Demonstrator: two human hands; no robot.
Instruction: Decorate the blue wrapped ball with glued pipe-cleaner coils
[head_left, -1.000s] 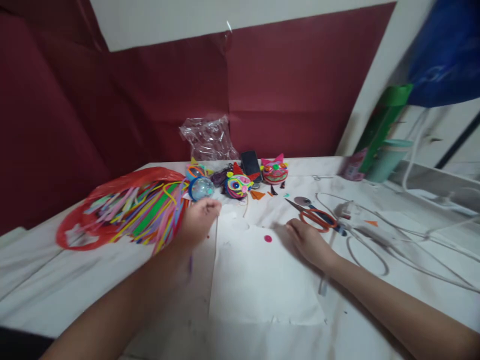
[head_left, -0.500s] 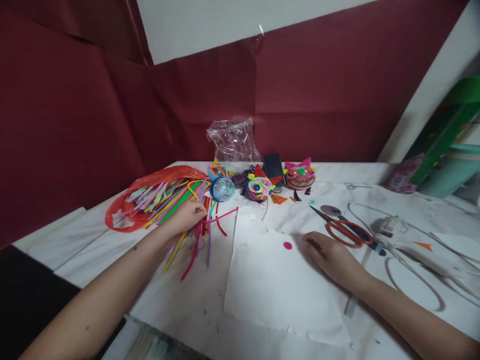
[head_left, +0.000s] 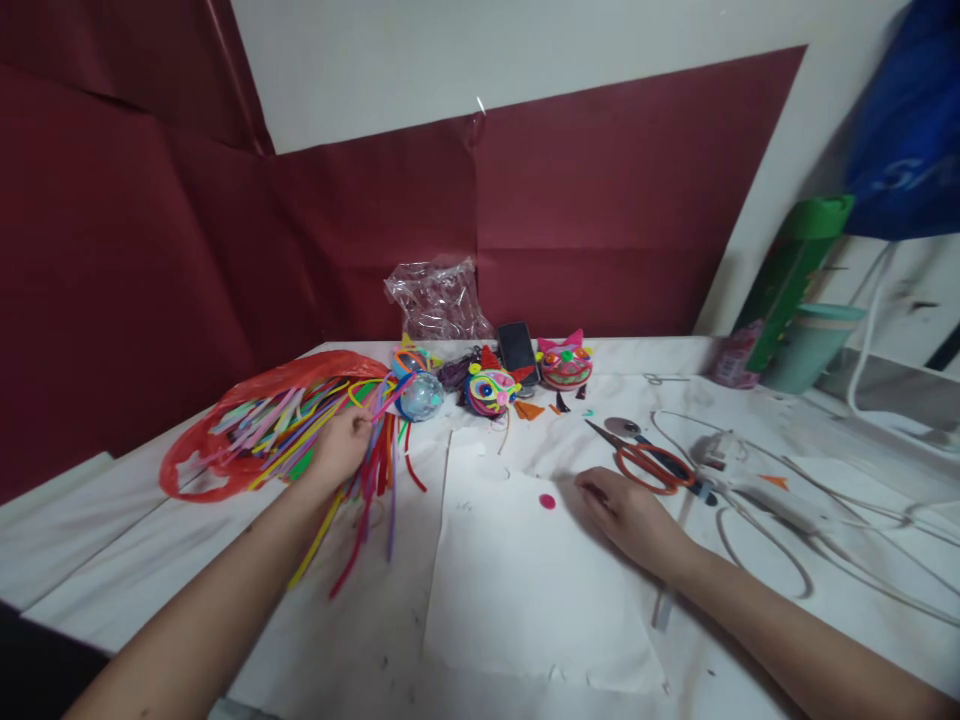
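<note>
My left hand (head_left: 343, 440) is closed in a pinch over a spread of coloured pipe cleaners (head_left: 315, 405) in a red plastic bag (head_left: 196, 484). From its fingers a pink pipe cleaner (head_left: 391, 396) sticks out up and to the right. My right hand (head_left: 626, 512) rests with curled fingers at the right edge of a white paper sheet (head_left: 525, 590). Whatever it may hold is hidden. A small magenta disc (head_left: 547, 501) lies on the sheet, left of that hand. Orange-handled scissors (head_left: 649, 466) lie just beyond the right hand.
Behind the sheet stand a decorated cat-face ball (head_left: 489, 390), a pink-eared ball (head_left: 565, 362), a clear ball (head_left: 420, 396) and a phone (head_left: 517, 350). A glue gun (head_left: 776, 510) with looping cord lies at right. A teal bin (head_left: 806, 350) stands behind.
The view has shifted right. The pink pipe cleaner in my left hand has swung from pointing right across the table to pointing up and right. My right hand stays beside the disc.
</note>
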